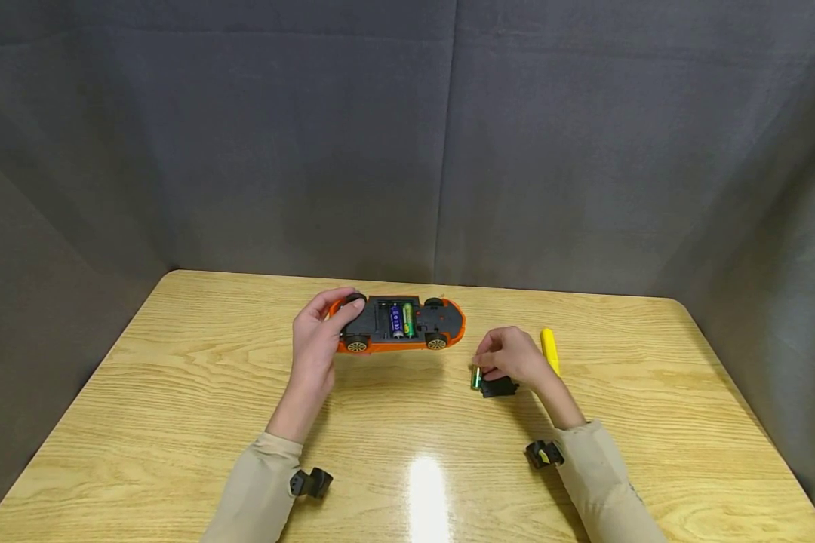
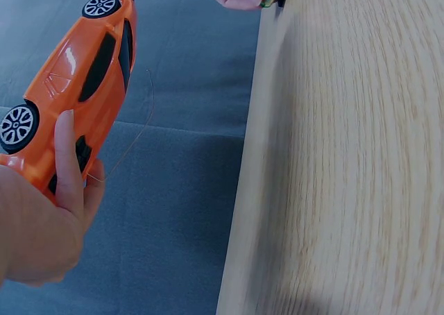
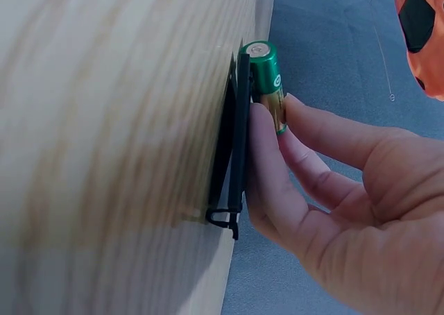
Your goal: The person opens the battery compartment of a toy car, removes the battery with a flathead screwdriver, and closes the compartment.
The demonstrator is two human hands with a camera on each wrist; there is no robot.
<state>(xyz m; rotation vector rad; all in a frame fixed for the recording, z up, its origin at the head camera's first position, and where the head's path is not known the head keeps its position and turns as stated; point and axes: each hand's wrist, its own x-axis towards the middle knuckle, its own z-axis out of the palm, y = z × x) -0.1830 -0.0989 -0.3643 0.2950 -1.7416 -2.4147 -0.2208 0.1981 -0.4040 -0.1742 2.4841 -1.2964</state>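
Observation:
My left hand (image 1: 315,332) grips the rear of an orange toy car (image 1: 455,320), held above the table with its black underside facing the head view. Its battery bay holds a purple battery (image 1: 396,320) and a green one (image 1: 409,320); a dark part of the bay lies left of them. In the left wrist view the car's orange side (image 2: 97,65) shows, fingers along it. My right hand (image 3: 347,183) pinches a green and gold battery (image 3: 265,69) between thumb and fingers, right beside a black cover (image 3: 238,141) on the table.
A yellow object (image 1: 549,348), long and narrow, lies on the wooden table (image 1: 176,392) just beyond my right wrist. Grey curtains (image 1: 312,151) stand behind the table and at both sides. A thin wire or thread (image 2: 149,114) hangs by the car.

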